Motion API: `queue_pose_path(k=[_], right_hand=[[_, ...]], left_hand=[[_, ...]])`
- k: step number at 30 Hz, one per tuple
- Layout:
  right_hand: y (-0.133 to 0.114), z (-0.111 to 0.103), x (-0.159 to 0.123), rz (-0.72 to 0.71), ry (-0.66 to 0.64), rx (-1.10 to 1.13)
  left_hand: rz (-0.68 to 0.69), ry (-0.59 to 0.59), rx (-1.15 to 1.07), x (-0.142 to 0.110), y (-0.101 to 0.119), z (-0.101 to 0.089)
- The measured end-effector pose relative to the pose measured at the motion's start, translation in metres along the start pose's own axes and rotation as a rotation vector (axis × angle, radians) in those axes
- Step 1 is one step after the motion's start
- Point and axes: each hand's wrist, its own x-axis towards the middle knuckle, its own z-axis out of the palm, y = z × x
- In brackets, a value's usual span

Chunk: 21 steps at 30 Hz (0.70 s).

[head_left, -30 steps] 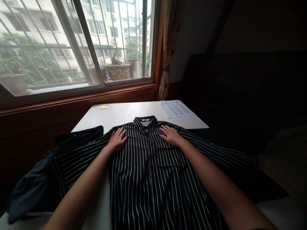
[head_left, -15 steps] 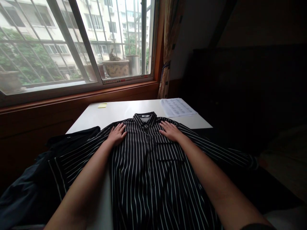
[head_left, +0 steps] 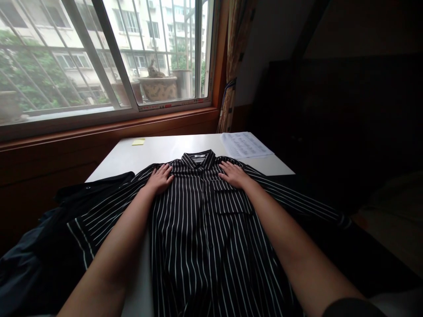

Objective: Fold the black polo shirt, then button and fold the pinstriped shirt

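A black shirt with white stripes lies front up on a white table, its collar at the far end and its sleeves spread out to both sides. My left hand rests flat on the shirt near the left shoulder, fingers apart. On the other side of the collar, my right hand lies flat near the right shoulder, just above the chest pocket, fingers also spread. Neither hand grips the cloth. My forearms cover parts of both sleeves, and the lower hem runs out of view.
Dark clothing is heaped at the table's left side, under the left sleeve. Printed sheets lie at the far right of the white table, a yellow sticky note at the far left. A barred window stands behind.
The view has shifted slightly. Both hands stay flat at the shoulders of the shirt, with hardly any movement over the cloth.
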Motion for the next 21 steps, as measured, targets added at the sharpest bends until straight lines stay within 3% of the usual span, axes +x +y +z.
queue_pose_path(k=[7, 14, 18, 21], right_hand=[[-0.008, -0.005, -0.008, 0.011, 0.093, -0.014], [-0.036, -0.026, -0.030, 0.018, 0.237, -0.092], [-0.051, -0.035, -0.047, 0.021, 0.242, -0.141], [-0.059, -0.040, -0.067, 0.015, 0.233, -0.150]], left_hand=[[0.006, 0.144, 0.028, -0.009, 0.009, -0.006], [0.034, 0.251, 0.091, -0.035, 0.030, -0.027], [0.057, 0.254, 0.093, -0.059, 0.048, -0.036], [0.088, 0.255, 0.087, -0.091, 0.061, -0.040]])
